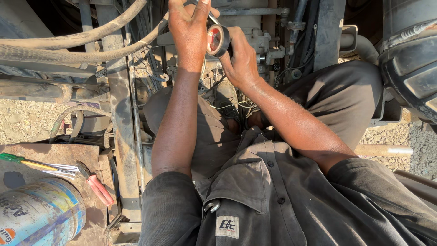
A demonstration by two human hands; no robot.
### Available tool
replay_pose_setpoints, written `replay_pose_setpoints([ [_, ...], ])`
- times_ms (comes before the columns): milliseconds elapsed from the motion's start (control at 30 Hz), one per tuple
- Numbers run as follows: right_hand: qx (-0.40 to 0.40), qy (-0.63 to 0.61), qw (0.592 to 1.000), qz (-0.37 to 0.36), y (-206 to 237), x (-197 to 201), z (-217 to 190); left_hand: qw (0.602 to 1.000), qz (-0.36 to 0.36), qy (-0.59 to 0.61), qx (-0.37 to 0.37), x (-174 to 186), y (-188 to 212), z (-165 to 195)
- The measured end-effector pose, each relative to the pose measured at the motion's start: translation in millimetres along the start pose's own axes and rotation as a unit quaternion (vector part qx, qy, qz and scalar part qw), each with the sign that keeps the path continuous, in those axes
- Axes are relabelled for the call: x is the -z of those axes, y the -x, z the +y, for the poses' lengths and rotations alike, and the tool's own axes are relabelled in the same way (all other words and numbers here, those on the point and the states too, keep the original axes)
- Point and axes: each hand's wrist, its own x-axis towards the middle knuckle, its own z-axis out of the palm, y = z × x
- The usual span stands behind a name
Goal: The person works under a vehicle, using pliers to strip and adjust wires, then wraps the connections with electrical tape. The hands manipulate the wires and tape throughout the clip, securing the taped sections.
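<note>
Both my arms reach forward into the underside of a vehicle. My right hand (240, 59) grips a black roll of insulating tape (217, 40) with a red core. My left hand (189, 25) is just left of the roll, fingers closed around the tape's free end or a part behind it; what it wraps is hidden by the hand. Grey metal fittings (266, 45) and thin wires (227, 105) lie just behind and below my hands. I wear dark grey work clothes.
Thick rubber hoses (68, 48) run across the upper left over a rusty frame rail (120, 114). On a rusty plate at lower left lie red-handled pliers (98, 184), a green-handled screwdriver (22, 160) and a blue can (38, 212). A black tyre (412, 68) stands at right; gravel below.
</note>
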Motion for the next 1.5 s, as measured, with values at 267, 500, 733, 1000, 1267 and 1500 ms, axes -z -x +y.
replay_pose_setpoints([
  [267, -0.062, -0.130, 0.988, 0.053, 2, -7, -3, 1.000, -0.001, -0.014, -0.008, 7, 2, 2],
  [500, -0.053, -0.064, 0.996, 0.024, 3, -10, -2, 0.989, 0.057, -0.125, -0.047, -2, 8, -1],
  [733, -0.026, -0.235, 0.972, 0.007, 1, -11, -1, 0.989, 0.063, -0.131, -0.028, -11, 16, 3],
  [1000, -0.360, -0.571, 0.737, 0.024, -19, -10, -8, 0.997, -0.013, -0.005, 0.082, -4, 13, 12],
  [1267, -0.377, -0.474, 0.794, 0.052, -26, 6, 10, 0.974, -0.155, 0.056, 0.154, 11, 7, 9],
  [1500, -0.001, -0.182, 0.983, 0.004, -14, 3, 8, 0.990, -0.042, -0.103, 0.087, 5, 8, 6],
])
